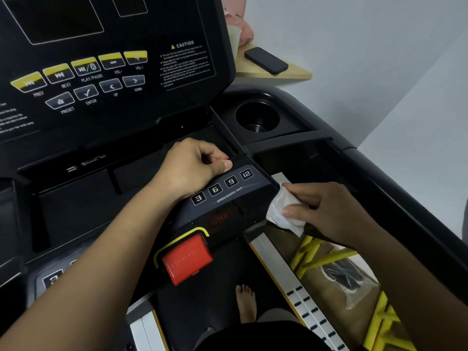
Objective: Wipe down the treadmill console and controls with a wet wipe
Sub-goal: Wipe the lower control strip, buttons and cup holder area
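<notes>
- the wet wipe (282, 211) is grasped, crumpled, by the right hand (334, 214) and is pressed against the side wall of the speed-choice panel (222, 184), at its 3 o'clock end.
- the left hand (192, 165) is clenched into a fist, with nothing seen inside it, and is rested on the ridge at the panel's 11 o'clock.
- overlapping strokes are advised here, with a clean face folded out before keys 3 to 12 are crossed, and pressure kept light so no key is triggered.
- the wipe is seen as white, bunched and creased, with a loose corner hung toward 6 o'clock.
</notes>
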A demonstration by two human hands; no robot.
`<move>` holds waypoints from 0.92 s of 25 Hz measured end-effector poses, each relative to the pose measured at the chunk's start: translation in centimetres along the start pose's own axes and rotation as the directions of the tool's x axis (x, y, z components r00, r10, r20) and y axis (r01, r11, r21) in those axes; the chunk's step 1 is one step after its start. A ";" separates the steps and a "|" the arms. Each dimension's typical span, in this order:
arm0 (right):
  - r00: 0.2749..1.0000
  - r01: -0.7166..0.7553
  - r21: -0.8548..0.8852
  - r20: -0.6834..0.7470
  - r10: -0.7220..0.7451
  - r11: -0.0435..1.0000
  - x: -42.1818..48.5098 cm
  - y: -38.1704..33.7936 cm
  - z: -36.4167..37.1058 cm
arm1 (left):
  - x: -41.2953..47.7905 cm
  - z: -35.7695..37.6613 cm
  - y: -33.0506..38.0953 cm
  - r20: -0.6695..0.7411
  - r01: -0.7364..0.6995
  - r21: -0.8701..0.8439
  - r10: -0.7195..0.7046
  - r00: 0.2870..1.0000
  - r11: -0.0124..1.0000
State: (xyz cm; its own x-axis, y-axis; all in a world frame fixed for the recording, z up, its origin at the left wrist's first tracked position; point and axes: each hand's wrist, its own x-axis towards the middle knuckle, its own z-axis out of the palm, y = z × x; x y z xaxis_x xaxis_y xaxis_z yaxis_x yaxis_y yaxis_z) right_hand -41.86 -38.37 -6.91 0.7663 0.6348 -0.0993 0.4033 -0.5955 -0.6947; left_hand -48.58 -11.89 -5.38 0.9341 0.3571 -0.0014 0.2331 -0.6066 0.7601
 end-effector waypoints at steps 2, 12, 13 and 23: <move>1.000 -0.018 0.043 -0.002 0.018 0.999 0.4 -0.4 0.6 | 0.0 0.0 0.0 0.003 0.002 -0.007 -0.002 1.000 1.000; 0.995 -0.064 -0.001 -0.071 0.064 0.998 4.0 -3.5 2.8 | -0.1 0.1 -0.1 -0.007 -0.020 -0.006 0.020 1.000 1.000; 0.998 -0.049 -0.003 -0.035 0.048 0.999 3.6 -3.2 2.9 | -0.1 0.1 -0.2 -0.013 -0.025 0.000 0.025 1.000 1.000; 0.986 0.008 0.000 -0.164 -0.008 1.000 5.7 -3.8 2.6 | 0.3 0.2 -0.4 -0.019 -0.028 0.004 0.028 0.999 1.000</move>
State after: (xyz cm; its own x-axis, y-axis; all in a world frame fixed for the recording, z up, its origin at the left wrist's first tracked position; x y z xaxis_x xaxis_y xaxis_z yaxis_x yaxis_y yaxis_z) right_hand -40.36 -31.23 -6.65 0.8347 0.5502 0.0240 0.4092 -0.5905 -0.6956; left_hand -48.37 -11.70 -5.87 0.9348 0.3537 0.0320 0.2084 -0.6191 0.7572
